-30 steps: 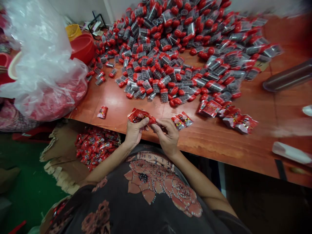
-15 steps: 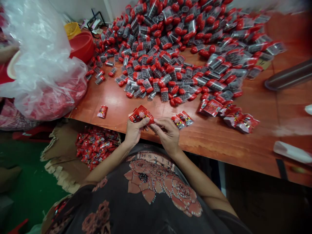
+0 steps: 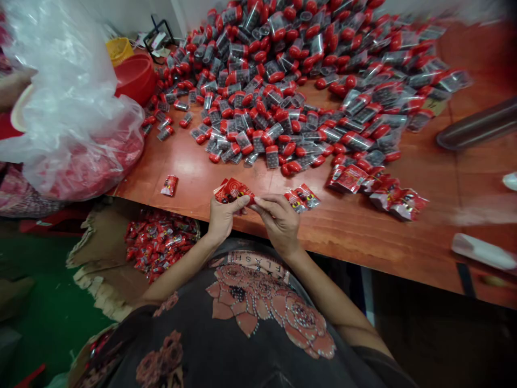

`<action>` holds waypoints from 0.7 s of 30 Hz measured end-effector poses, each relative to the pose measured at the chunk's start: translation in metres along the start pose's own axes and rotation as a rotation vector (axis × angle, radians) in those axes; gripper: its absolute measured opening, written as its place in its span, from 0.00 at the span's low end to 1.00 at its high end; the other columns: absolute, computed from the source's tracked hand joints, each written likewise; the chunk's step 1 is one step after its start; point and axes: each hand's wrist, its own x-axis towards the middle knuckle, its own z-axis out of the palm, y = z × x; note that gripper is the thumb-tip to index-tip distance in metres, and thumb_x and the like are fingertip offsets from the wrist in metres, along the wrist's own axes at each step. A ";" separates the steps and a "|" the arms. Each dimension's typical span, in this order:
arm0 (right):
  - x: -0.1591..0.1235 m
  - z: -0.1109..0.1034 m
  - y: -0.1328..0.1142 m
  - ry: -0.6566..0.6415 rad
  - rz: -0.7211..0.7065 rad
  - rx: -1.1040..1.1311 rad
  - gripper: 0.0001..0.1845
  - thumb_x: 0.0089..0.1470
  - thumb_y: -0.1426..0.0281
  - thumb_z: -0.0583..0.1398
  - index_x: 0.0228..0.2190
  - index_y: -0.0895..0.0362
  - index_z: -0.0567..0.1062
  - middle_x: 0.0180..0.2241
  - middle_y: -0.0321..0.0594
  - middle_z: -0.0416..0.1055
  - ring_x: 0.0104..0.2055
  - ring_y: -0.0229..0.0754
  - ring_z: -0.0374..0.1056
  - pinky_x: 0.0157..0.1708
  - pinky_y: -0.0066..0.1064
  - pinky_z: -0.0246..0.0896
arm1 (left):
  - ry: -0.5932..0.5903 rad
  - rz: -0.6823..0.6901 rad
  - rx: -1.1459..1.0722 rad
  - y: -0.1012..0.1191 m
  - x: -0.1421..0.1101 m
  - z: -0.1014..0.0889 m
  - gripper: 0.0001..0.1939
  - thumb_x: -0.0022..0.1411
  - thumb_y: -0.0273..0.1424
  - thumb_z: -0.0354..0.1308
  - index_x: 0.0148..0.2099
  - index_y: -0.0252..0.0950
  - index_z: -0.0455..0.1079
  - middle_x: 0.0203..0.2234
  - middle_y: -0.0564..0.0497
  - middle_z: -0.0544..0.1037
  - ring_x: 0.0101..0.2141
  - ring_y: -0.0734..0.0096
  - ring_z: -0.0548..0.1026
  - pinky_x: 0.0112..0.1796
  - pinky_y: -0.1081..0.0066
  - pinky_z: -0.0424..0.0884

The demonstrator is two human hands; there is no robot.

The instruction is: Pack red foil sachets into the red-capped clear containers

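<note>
Both hands meet at the near edge of the red-brown table (image 3: 242,172). My left hand (image 3: 221,216) is closed round a small red printed packet (image 3: 233,190), thumb on top. My right hand (image 3: 278,220) pinches the packet's right end with its fingertips. Just right of my hands lie two more red packets (image 3: 302,197). A big heap of clear tubes with red caps (image 3: 299,81) covers the table beyond. A single red packet (image 3: 170,185) lies to the left.
A group of red packets (image 3: 379,188) lies to the right. A cardboard box of red packets (image 3: 159,242) stands on the floor at the left. A clear plastic bag (image 3: 68,108), red bowl (image 3: 137,75), dark roll (image 3: 476,129) and white object (image 3: 482,252) ring the table.
My hands have stayed in place; my right fingers have closed in on the packet's end and the packet has turned slightly between them.
</note>
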 end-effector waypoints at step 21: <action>0.004 0.006 -0.014 0.114 0.485 0.400 0.17 0.51 0.68 0.67 0.42 0.49 0.72 0.35 0.32 0.75 0.32 0.35 0.73 0.28 0.28 0.70 | -0.040 0.042 0.047 0.001 -0.001 0.004 0.11 0.47 0.33 0.73 0.30 0.35 0.75 0.24 0.52 0.78 0.22 0.77 0.72 0.21 0.75 0.68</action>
